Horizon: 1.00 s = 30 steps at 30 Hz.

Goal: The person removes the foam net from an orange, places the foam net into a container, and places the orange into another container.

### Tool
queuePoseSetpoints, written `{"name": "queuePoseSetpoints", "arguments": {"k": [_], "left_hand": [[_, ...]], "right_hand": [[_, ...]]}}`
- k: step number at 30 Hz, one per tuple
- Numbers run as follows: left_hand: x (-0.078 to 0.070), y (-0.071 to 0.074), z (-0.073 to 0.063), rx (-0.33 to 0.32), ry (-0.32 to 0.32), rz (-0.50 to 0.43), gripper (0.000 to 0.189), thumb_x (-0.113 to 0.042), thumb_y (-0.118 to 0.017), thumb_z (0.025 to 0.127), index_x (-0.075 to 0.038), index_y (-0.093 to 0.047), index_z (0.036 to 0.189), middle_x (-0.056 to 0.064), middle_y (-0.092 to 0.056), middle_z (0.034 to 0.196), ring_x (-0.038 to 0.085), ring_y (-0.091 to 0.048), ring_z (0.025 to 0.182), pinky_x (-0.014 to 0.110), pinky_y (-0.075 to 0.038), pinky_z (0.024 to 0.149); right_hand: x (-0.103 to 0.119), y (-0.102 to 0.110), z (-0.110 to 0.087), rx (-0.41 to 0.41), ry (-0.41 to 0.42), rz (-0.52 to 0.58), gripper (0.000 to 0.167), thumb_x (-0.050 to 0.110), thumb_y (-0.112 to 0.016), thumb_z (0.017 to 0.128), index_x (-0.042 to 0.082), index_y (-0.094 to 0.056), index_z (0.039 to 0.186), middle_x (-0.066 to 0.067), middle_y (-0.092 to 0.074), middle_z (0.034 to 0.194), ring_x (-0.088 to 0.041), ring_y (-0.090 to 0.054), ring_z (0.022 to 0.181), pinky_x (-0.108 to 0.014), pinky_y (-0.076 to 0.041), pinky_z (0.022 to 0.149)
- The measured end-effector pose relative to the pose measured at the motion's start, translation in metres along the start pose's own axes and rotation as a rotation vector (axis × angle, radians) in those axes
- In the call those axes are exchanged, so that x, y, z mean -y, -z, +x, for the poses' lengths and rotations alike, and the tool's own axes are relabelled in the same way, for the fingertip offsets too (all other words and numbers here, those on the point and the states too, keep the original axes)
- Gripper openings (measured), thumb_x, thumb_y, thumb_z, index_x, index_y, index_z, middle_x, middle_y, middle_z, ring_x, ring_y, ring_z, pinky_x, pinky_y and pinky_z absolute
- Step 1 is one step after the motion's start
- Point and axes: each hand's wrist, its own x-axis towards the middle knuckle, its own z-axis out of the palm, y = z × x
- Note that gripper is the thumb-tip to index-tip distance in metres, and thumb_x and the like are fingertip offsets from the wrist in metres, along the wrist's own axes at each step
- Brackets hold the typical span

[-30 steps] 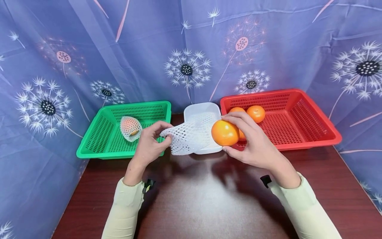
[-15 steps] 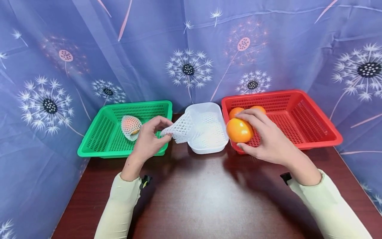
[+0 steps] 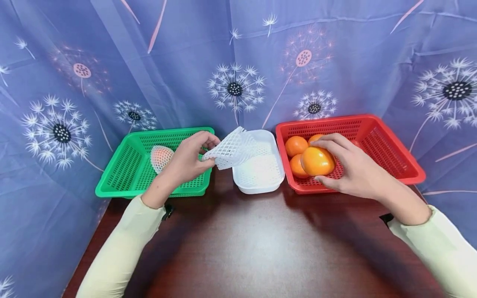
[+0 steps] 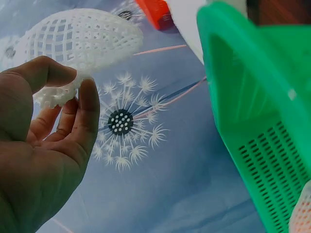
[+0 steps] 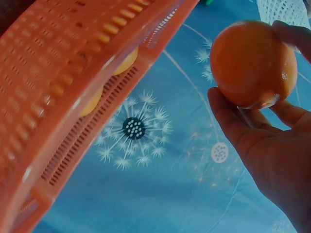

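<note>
My left hand (image 3: 188, 159) pinches one end of a white foam net sleeve (image 3: 235, 149) between thumb and fingertips. In the left wrist view the net (image 4: 92, 36) spreads out beyond the fingers, with nothing visible inside it. Its free end hangs above the left side of a white plastic tray (image 3: 259, 191). On the right, my right hand (image 3: 352, 171) grips an orange (image 3: 318, 161) over the near left part of the red basket (image 3: 404, 167). The right wrist view shows the bare orange (image 5: 250, 63) held between thumb and fingers. Other oranges (image 3: 296, 146) lie beneath it in the basket.
A green basket (image 3: 106, 191) stands left of the tray, holding one fruit in a foam net (image 3: 161, 158). White net material (image 3: 262, 165) appears to lie in the tray. Behind everything hangs a blue dandelion-patterned curtain (image 3: 179, 66); in front stretches the dark brown table (image 3: 238, 248).
My right hand has carried the orange rightward, from beside the tray to over the red basket. My left hand has stayed near the green basket's right side while the net's free end swung upward.
</note>
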Motion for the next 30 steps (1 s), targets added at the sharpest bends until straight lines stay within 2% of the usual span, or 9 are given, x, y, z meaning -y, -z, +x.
{"name": "queuePoseSetpoints", "arguments": {"k": [6, 10, 14, 22, 30], "left_hand": [[-0.003, 0.005, 0.019, 0.069, 0.003, 0.029, 0.031, 0.005, -0.071, 0.088, -0.009, -0.067, 0.115, 0.003, -0.065, 0.107, 0.018, -0.062, 0.095, 0.042, -0.056, 0.085], [-0.005, 0.006, 0.034, 0.102, 0.017, 0.047, 0.031, 0.004, -0.069, 0.088, -0.010, -0.066, 0.116, 0.004, -0.064, 0.106, 0.019, -0.060, 0.093, 0.038, -0.050, 0.078], [-0.004, 0.006, 0.048, 0.134, 0.051, 0.076, 0.033, 0.002, -0.068, 0.087, -0.009, -0.065, 0.118, 0.005, -0.063, 0.108, 0.020, -0.059, 0.093, 0.037, -0.048, 0.077], [0.008, 0.002, 0.075, 0.204, 0.095, 0.179, 0.037, 0.000, -0.065, 0.088, -0.008, -0.063, 0.123, 0.008, -0.062, 0.113, 0.025, -0.059, 0.098, 0.041, -0.049, 0.085], [0.020, -0.005, 0.101, 0.276, 0.116, 0.267, 0.037, -0.001, -0.064, 0.093, -0.007, -0.060, 0.129, 0.010, -0.059, 0.116, 0.026, -0.053, 0.104, 0.043, -0.047, 0.091]], "right_hand": [[-0.008, 0.008, 0.004, 0.035, -0.012, -0.017, 0.079, 0.016, -0.098, 0.068, 0.009, -0.063, 0.139, -0.003, -0.058, 0.136, -0.018, -0.057, 0.119, -0.018, -0.040, 0.098], [-0.014, 0.011, 0.007, 0.069, -0.021, -0.036, 0.078, 0.015, -0.097, 0.069, 0.009, -0.063, 0.139, -0.004, -0.059, 0.135, -0.020, -0.057, 0.120, -0.034, -0.049, 0.096], [-0.023, 0.012, 0.011, 0.124, -0.044, -0.050, 0.077, 0.016, -0.097, 0.070, 0.008, -0.063, 0.138, -0.006, -0.059, 0.135, -0.024, -0.059, 0.118, -0.050, -0.055, 0.092], [-0.047, 0.008, 0.020, 0.240, -0.054, -0.081, 0.070, 0.021, -0.097, 0.071, 0.004, -0.067, 0.132, -0.008, -0.065, 0.123, -0.023, -0.065, 0.104, -0.047, -0.057, 0.086], [-0.071, 0.005, 0.022, 0.314, -0.034, -0.097, 0.068, 0.018, -0.098, 0.069, 0.000, -0.067, 0.128, -0.014, -0.064, 0.121, -0.029, -0.066, 0.105, -0.053, -0.057, 0.091]]}}
